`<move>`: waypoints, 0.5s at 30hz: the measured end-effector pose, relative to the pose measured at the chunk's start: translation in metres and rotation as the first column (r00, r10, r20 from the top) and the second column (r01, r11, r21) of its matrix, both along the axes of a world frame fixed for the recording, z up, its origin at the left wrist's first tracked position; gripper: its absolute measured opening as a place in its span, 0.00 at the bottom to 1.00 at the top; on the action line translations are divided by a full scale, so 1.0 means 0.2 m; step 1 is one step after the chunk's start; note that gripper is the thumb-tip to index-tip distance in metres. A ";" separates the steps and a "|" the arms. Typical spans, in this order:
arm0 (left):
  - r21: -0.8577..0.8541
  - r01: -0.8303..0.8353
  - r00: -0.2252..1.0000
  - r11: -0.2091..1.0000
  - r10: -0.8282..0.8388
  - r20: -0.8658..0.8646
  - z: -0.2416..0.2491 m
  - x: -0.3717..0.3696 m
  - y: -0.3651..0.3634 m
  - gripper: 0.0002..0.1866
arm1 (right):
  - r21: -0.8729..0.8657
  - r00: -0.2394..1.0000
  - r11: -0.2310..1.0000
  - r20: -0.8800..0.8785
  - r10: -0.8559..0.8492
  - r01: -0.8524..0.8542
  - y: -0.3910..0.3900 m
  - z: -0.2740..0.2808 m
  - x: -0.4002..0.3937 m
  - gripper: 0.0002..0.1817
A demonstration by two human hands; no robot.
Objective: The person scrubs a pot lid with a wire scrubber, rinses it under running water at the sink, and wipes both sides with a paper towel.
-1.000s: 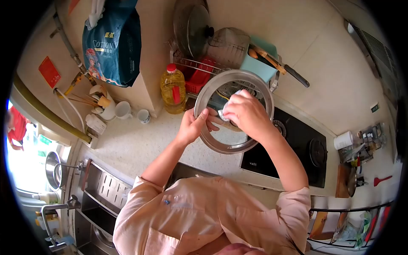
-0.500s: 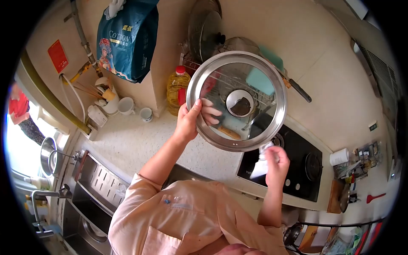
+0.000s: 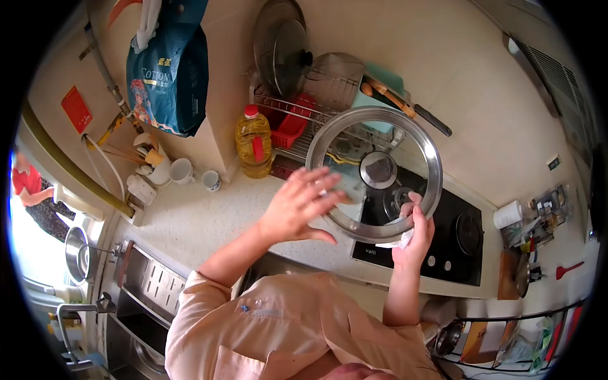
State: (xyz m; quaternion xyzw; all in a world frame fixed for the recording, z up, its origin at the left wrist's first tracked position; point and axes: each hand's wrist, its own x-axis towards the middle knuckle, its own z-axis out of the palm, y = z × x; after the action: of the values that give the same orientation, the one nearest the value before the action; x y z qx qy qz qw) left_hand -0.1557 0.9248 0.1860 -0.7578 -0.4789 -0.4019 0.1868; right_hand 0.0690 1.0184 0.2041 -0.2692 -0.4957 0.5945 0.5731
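Right hand (image 3: 413, 235) gripping glass lid (image 3: 373, 172) by lower rim, white cloth (image 3: 398, 239) pinched under fingers. Left hand (image 3: 297, 206) released, fingers spread against lid's left edge for steadying. Raised above stove (image 3: 430, 240).

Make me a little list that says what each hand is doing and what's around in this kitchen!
place: kitchen counter with a black stove
left hand: open, fingers spread, in front of the glass lid; contact unclear
right hand: grips the lid's lower rim, with a white cloth in the same hand
lid: raised and tilted above the stove
behind: oil bottle, dish rack, two cups
wall: blue bag hanging
far left: sink
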 end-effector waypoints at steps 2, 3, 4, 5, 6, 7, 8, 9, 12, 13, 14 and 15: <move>0.074 -0.076 0.981 0.994 0.088 -0.170 0.00 0.07 0.03 0.29 | -0.043 1.000 0.999 -0.006 -0.003 0.002 -0.03 0.04 -0.02 0.17; 0.160 -0.084 0.977 0.984 0.113 -0.178 -0.02 0.08 0.07 0.24 | -0.062 1.000 0.998 -0.010 -0.001 0.001 -0.04 0.04 -0.02 0.17; 0.249 -0.090 0.973 0.964 0.139 -0.185 -0.03 0.07 0.10 0.19 | -0.032 0.998 0.997 -0.006 0.066 -0.066 -0.02 0.03 0.01 0.19; 0.288 -0.059 0.989 0.956 0.096 -0.115 -0.02 0.07 0.12 0.16 | 0.004 0.992 0.993 -0.055 0.118 -0.118 -0.03 0.05 0.01 0.21; 0.327 -0.029 0.998 0.944 0.047 -0.046 0.00 0.07 0.13 0.13 | 0.041 0.980 0.985 -0.101 0.169 -0.166 -0.06 0.10 0.01 0.23; 0.365 -0.002 1.000 0.931 -0.007 0.022 0.02 0.07 0.15 0.11 | 0.079 0.965 0.974 -0.143 0.220 -0.211 -0.07 0.12 0.01 0.25; 0.398 0.027 0.981 0.917 -0.102 0.167 0.01 0.08 0.19 0.07 | 0.161 0.965 0.965 -0.128 0.230 -0.209 -0.08 0.12 0.01 0.30; 0.305 -0.013 0.910 0.952 -0.115 0.398 -0.06 0.08 0.20 0.06 | 0.214 0.978 0.966 -0.116 0.173 -0.145 -0.07 0.12 0.00 0.29; 0.344 0.138 0.120 0.929 -0.360 0.925 -0.02 0.20 0.20 0.02 | 0.315 0.988 0.945 -0.144 -0.049 0.093 0.02 0.10 -0.03 0.19; 0.340 0.156 -0.037 0.928 -0.338 0.940 0.00 0.21 0.19 0.06 | 0.231 0.965 0.955 -0.225 -0.136 0.188 0.03 0.12 -0.06 0.12; 0.322 0.146 -0.133 0.935 -0.304 0.943 0.00 0.20 0.19 0.08 | 0.320 0.955 0.913 -0.233 -0.185 0.255 0.07 0.12 -0.08 0.09; 0.301 0.138 -0.226 0.944 -0.266 0.937 0.01 0.19 0.19 0.10 | 0.403 0.941 0.859 -0.246 -0.232 0.317 0.11 0.13 -0.10 0.06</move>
State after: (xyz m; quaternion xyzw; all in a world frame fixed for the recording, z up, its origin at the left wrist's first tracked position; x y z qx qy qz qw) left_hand -0.1182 0.9630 0.1881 -0.2324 -0.3003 -0.8802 -0.2846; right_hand 0.0488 1.0396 0.2291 -0.1444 -0.5158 0.4028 0.7422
